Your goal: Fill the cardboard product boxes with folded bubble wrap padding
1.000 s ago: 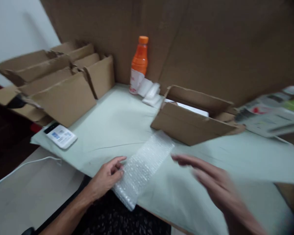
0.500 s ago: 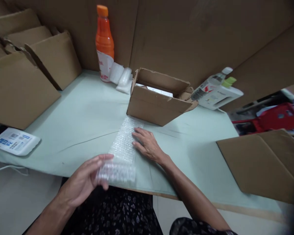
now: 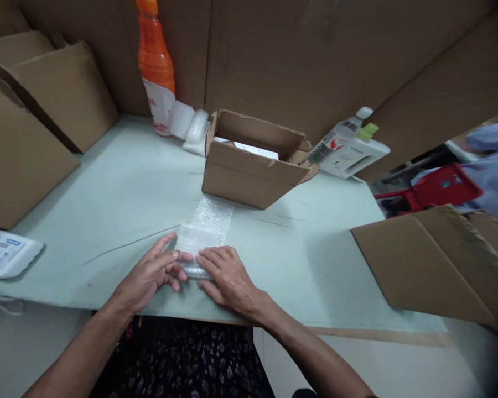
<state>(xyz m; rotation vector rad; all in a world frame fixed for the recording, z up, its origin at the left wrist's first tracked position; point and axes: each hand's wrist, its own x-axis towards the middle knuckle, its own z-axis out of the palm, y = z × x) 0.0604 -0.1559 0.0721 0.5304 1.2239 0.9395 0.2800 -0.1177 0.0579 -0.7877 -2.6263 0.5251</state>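
A strip of bubble wrap (image 3: 209, 214) lies on the table in front of the cardboard box. Its near end is folded or rolled into a flat bundle; whether anything lies inside, I cannot tell. My left hand (image 3: 155, 271) is at the bundle's left side with its fingers spread, the index fingertip touching the wrap. From the right, my right hand (image 3: 228, 276) grips the bundle, fingers over the top and thumb at the near edge. Beyond the strip stands an open cardboard box (image 3: 244, 176) with a white item (image 3: 253, 149) inside.
An orange bottle (image 3: 156, 72) and small wrapped white packets (image 3: 193, 127) stand left of the box. A clear bottle (image 3: 342, 132) and a white jug (image 3: 357, 155) are behind right. Cartons (image 3: 20, 149) line the left; another carton (image 3: 423, 265) is at right. A white pouch (image 3: 8, 254) lies left.
The near end of the bubble wrap has been turned over away from me, leaving less strip flat. My right hand has come down from the strip onto the bundle; my left hand's fingers have spread.
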